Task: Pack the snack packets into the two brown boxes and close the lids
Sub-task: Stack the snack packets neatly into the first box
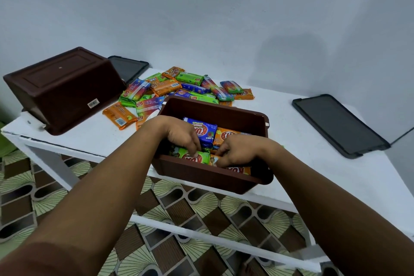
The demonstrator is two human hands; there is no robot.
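Pinching glossy green packet [197,157]: left hand [183,136]; right hand [237,150] inside rectangular brown box [201,175].

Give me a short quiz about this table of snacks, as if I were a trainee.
1. How many dark lids lie on the table?
2. True or false: the box at the left stands upside down.
3. The left hand and the right hand are both: A) inside the open box; B) folded behind the back; C) raised overhead.
Key: 1 two; 2 true; 3 A.
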